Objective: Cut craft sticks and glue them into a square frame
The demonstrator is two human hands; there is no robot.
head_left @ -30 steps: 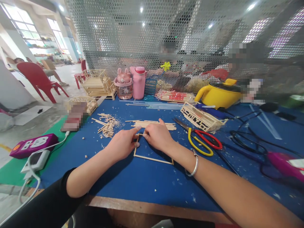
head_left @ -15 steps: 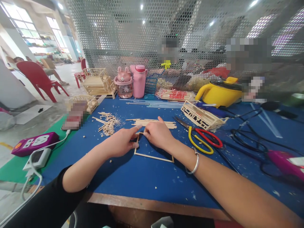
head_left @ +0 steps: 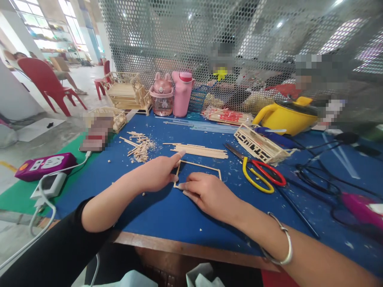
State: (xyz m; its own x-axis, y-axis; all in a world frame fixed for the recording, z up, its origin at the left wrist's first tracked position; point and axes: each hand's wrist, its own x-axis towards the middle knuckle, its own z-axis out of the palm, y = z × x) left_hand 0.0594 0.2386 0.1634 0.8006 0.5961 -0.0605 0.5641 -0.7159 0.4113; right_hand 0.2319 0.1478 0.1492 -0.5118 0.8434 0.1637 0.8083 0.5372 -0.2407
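At centre frame, on the blue table (head_left: pixel 167 217), the left hand (head_left: pixel 157 175), forefinger and thumb spread, and the right hand (head_left: pixel 211 195), fingers flat together, press a stick frame (head_left: pixel 200 164).

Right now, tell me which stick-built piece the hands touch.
The flat square frame, touched by left hand and right hand; the lattice panel by the scissors lies untouched.

Stick frame (head_left: pixel 200 165): thin pale bare wood, matt, unpainted. Loose sticks (head_left: pixel 203 151) and offcut pile (head_left: pixel 140 148): same raw wood, rough ends. Table cover (head_left: pixel 167 217): blue, matt, cloth-like, flecked with crumbs. Table edge (head_left: pixel 185 250): brown wood. Scissors (head_left: pixel 250 162): glossy yellow and red plastic handles, dull metal blades. Bangle (head_left: pixel 288 244): polished metal. Screen (head_left: pixel 167 40): perforated sheet metal. Pot (head_left: pixel 284 117): smooth, glossy yellow. Sleeve (head_left: pixel 44 263): black matt cloth.
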